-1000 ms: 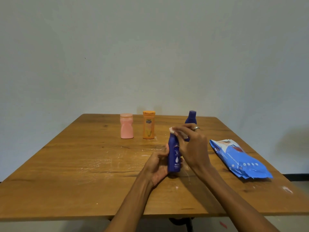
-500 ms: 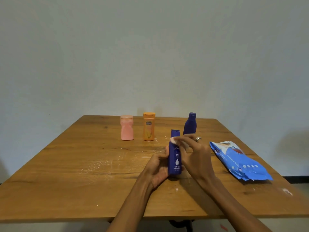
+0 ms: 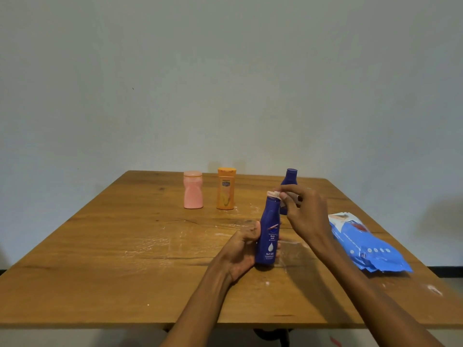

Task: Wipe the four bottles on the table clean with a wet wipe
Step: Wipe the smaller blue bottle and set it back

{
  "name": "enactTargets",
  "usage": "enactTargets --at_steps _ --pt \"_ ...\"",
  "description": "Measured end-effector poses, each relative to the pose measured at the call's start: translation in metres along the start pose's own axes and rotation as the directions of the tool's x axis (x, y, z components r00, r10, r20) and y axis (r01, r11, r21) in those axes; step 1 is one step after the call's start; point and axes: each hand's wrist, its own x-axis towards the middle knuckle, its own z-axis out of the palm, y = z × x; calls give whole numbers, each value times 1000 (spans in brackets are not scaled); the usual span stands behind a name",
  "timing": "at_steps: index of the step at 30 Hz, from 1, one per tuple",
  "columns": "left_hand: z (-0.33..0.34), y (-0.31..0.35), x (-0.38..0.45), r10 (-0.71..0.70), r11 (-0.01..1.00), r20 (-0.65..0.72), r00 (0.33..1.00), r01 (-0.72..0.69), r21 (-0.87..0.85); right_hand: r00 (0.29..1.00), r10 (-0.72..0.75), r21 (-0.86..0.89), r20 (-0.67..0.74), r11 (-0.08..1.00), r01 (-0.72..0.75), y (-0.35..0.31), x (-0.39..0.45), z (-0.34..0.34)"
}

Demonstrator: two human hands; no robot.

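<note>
You face a plain pale wall (image 3: 225, 71) lit evenly, with soft shadows low on the right. A wooden table (image 3: 125, 246) (scuffed with whitish marks) fills the foreground; a dark baseboard (image 3: 446, 271) shows at right.

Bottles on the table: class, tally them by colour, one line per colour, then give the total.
Dark blue: 2, the bottle in the left hand and the blue bottle behind the right hand
Orange: 1, the orange bottle
Pink: 1, the pink bottle
Total: 4
</note>
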Motion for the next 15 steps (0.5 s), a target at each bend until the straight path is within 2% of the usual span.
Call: enactTargets --at_steps 2,7,10,15 --pt "-1 -1 1 0 1000 14 1000 0 14 1000 -3 17 15 1000 3 -3 -1 -3" --pt "0 -1 1 24 999 -6 1000 -24 25 977 -211 -8 -6 977 211 -12 -13 -7" --pt "-1 -1 0 25 1000 -12 1000 -25 4 960 -278 -52 0 959 278 -10 -20 -5" --pt "0 -1 0 11 1000 2 1000 -11 20 955 -295 -60 -20 954 293 -5 -23 -6"
